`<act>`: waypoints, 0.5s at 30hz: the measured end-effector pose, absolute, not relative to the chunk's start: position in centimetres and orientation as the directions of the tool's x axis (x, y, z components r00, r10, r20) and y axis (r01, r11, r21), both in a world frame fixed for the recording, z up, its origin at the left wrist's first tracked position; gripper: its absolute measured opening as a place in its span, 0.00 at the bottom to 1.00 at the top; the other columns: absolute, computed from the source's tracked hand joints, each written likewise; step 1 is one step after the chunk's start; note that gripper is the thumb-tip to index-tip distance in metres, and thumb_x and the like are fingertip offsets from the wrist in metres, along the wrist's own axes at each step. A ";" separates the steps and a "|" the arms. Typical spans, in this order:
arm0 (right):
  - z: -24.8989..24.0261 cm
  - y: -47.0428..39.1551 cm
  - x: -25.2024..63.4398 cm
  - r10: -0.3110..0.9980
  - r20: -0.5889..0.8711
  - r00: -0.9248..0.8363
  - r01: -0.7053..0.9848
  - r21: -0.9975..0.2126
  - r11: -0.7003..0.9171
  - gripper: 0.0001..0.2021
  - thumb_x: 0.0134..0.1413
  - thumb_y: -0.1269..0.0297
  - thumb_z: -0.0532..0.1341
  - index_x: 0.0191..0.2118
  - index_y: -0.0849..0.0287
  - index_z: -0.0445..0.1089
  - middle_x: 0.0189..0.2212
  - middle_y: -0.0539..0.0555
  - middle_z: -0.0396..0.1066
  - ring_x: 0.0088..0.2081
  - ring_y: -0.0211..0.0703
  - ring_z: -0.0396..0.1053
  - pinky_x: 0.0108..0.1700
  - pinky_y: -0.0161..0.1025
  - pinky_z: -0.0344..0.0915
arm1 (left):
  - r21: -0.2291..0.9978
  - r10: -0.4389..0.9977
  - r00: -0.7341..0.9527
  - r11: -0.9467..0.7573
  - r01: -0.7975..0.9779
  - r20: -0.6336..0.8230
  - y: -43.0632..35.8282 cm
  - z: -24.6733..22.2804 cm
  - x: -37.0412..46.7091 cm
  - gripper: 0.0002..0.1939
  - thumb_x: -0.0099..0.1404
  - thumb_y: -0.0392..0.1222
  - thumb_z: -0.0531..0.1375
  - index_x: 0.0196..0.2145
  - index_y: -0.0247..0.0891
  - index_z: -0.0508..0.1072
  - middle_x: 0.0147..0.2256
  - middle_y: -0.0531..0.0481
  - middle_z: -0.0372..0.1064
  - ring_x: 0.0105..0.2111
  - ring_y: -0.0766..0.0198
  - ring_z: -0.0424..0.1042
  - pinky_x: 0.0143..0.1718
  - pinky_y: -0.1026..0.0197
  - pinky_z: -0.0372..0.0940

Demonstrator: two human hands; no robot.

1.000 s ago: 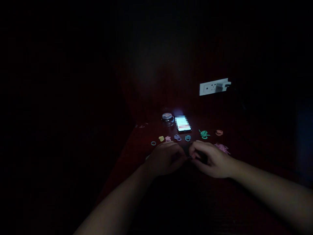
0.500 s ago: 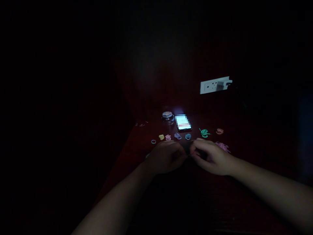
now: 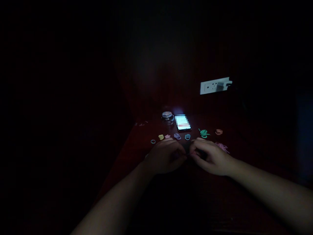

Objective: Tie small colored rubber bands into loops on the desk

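Observation:
My left hand (image 3: 166,157) and my right hand (image 3: 210,157) face each other low over the dark table, thumbs and forefingers pinched, their tips nearly meeting. Whatever lies between the fingertips is too small and dim to name. Just beyond them is a row of small coloured loops: a multicoloured ring (image 3: 153,141), yellow loops (image 3: 160,137), pink loops (image 3: 167,136), purple loops (image 3: 177,136) and blue loops (image 3: 187,137). Green loops (image 3: 203,133) and orange loops (image 3: 219,132) lie farther right. Beside my right hand is a pile of pink-purple strands (image 3: 222,147), partly covered by it.
A lit phone (image 3: 183,122) lies behind the row, with a clear lidded jar (image 3: 167,117) to its left. Small pale bits (image 3: 141,124) lie near the table's left edge. A wall socket (image 3: 215,85) holds a white plug (image 3: 225,84). Most surroundings are dark.
Both hands stay pinched in almost the same place. My left hand's knuckles have shifted slightly, covering more of the pink loops. The loops, jar and phone lie as before.

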State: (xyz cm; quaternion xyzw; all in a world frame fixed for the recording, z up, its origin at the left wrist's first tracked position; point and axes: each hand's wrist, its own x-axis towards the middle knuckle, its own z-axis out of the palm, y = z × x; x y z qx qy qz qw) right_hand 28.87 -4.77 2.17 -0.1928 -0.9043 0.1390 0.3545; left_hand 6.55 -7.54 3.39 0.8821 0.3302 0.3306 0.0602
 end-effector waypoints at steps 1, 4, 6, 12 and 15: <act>2.1 -4.7 28.9 0.449 0.587 -0.674 0.253 -0.389 0.886 0.03 0.55 0.73 0.57 0.33 0.58 0.63 0.25 0.49 0.62 0.29 0.38 0.60 0.31 0.36 0.58 | 0.325 0.621 0.564 -0.776 0.541 0.544 -7.5 3.4 6.5 0.04 0.64 0.42 0.60 0.36 0.40 0.71 0.31 0.53 0.71 0.32 0.64 0.68 0.37 0.60 0.63; 2.2 -4.8 28.8 0.452 0.583 -0.675 0.256 -0.390 0.885 0.03 0.55 0.73 0.57 0.33 0.58 0.63 0.25 0.48 0.62 0.29 0.38 0.60 0.32 0.37 0.58 | 0.323 0.619 0.559 -0.776 0.542 0.552 -7.5 3.3 6.6 0.02 0.64 0.39 0.59 0.35 0.40 0.70 0.30 0.53 0.71 0.31 0.65 0.68 0.40 0.58 0.63; 2.2 -4.8 28.9 0.452 0.579 -0.678 0.258 -0.389 0.885 0.03 0.55 0.73 0.57 0.33 0.58 0.63 0.25 0.49 0.63 0.29 0.39 0.60 0.32 0.37 0.58 | 0.316 0.618 0.561 -0.776 0.545 0.551 -7.5 3.3 6.5 0.01 0.63 0.38 0.59 0.34 0.40 0.70 0.30 0.53 0.70 0.31 0.65 0.68 0.42 0.58 0.63; 2.2 -5.0 28.9 0.453 0.582 -0.675 0.263 -0.384 0.885 0.02 0.56 0.72 0.57 0.33 0.58 0.64 0.25 0.49 0.63 0.29 0.38 0.60 0.32 0.37 0.59 | 0.316 0.632 0.560 -0.765 0.561 0.535 -7.4 3.4 6.4 0.01 0.64 0.38 0.58 0.34 0.39 0.69 0.30 0.52 0.71 0.32 0.64 0.68 0.39 0.59 0.63; 2.3 -5.0 28.9 0.451 0.588 -0.671 0.263 -0.380 0.887 0.02 0.56 0.71 0.57 0.33 0.59 0.65 0.26 0.49 0.63 0.29 0.38 0.61 0.32 0.36 0.58 | 0.311 0.637 0.557 -0.759 0.571 0.533 -7.3 3.3 6.3 0.02 0.64 0.39 0.57 0.33 0.39 0.69 0.29 0.53 0.70 0.32 0.64 0.68 0.38 0.59 0.64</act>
